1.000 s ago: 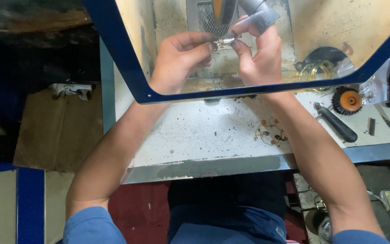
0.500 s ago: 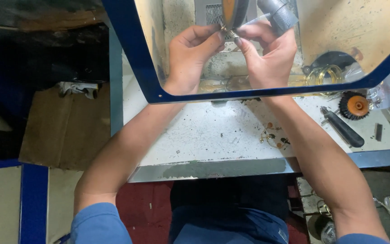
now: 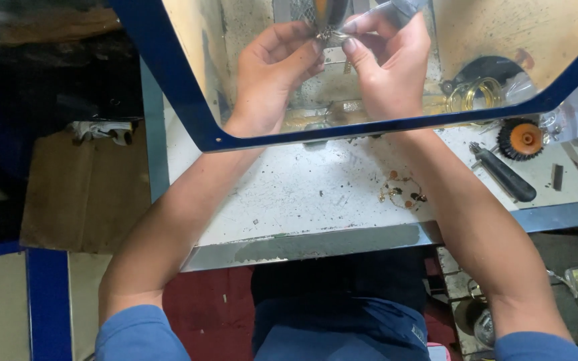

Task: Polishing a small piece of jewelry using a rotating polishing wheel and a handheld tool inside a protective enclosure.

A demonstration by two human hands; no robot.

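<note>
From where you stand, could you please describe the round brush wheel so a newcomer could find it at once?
Start at the pale, speckled metal workbench and follow it toward the person's right hand. Just below the blue-framed clear shield lies the round black-bristled brush wheel, beside a black-handled tool. Its orange centre sets it apart.

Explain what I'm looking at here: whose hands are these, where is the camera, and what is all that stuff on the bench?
The camera sits on a person's head and looks down at their own arms. Both hands reach behind a clear shield with a blue frame. The left hand and the right hand pinch a small metal piece between the fingertips; what it is I cannot tell. On the pale bench lie a loop of beads, a black-handled tool and a round brush wheel with an orange centre.
</note>
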